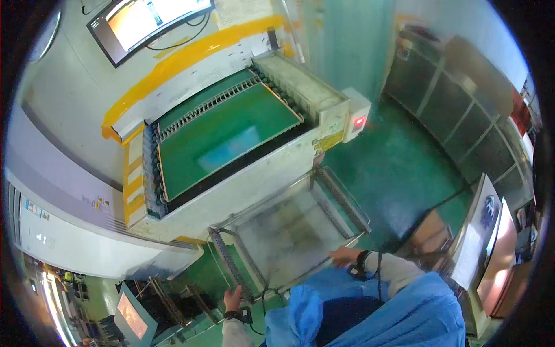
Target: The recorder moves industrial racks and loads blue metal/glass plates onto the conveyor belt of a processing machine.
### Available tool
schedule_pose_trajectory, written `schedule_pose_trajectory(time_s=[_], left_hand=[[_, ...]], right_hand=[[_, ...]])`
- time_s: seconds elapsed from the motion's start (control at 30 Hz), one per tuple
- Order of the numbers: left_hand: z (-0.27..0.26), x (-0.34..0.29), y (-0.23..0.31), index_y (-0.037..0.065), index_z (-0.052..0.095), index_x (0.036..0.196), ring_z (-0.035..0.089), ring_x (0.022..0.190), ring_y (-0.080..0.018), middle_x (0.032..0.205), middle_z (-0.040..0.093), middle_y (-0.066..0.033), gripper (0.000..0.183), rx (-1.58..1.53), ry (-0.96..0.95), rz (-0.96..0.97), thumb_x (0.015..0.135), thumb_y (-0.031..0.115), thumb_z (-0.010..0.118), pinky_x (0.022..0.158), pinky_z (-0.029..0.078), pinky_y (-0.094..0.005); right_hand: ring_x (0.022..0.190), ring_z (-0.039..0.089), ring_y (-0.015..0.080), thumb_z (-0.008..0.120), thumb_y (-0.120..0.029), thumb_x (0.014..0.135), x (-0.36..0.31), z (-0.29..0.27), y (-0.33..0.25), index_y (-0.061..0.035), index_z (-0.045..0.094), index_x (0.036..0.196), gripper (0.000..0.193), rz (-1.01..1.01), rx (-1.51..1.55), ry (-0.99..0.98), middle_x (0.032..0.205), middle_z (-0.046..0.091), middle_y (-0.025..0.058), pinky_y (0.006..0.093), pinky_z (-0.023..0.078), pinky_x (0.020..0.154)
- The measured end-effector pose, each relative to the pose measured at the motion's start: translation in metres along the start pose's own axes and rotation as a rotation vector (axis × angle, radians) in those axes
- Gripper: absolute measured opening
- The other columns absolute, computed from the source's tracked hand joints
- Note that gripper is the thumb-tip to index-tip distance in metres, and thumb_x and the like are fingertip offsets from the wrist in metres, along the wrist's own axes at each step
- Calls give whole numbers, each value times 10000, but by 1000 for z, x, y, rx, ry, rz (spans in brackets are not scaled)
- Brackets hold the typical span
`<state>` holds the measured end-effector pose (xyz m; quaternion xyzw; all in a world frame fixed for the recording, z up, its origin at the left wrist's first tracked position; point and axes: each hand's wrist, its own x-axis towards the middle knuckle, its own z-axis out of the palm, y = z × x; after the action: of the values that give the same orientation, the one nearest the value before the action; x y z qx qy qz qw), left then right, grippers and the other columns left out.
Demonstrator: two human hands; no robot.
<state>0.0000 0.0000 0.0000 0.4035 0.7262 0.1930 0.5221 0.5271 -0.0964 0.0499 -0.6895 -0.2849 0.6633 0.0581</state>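
Note:
A large green panel [225, 136] lies flat on the rollers of a white conveyor machine [254, 185]. In front of the machine stands a metal-framed glass tray [289, 231]. My right hand [345, 254] rests on the near right edge of that tray, fingers spread, with a dark band on the wrist. My left hand [233, 299] is at the tray's near left corner, by its roller rail, and seems to hold nothing. A blue garment [370, 312] covers my body below the hands.
A monitor [139, 23] hangs on the wall at top left. Grey cabinets [457, 110] line the right side. Another screen [133, 315] sits at lower left, a screen and papers [491, 243] at right. The floor [399, 168] is green.

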Motion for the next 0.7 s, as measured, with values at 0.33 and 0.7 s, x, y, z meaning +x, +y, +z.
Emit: schedule_pose_trajectory(time_s=[0.33,0.7], left_hand=[[7,-13,-20,-62,615,994,623,705,-167,825,656,-92,492,152,35,13,745,336,766,609,506,-321],[27,-72,5,-38,624,997,608,691,-154,841,663,-96,438,82,-59,-82,765,313,748,597,487,-313]], right_hand=[[658,640,179,533,-614,846,9,62,-11,-16,641,966,619,-36,179,-167,808,675,109,303,515,553],[582,625,179,568,-482,853,15,79,-6,-15,648,855,473,0,213,-170,772,677,111,281,491,495]])
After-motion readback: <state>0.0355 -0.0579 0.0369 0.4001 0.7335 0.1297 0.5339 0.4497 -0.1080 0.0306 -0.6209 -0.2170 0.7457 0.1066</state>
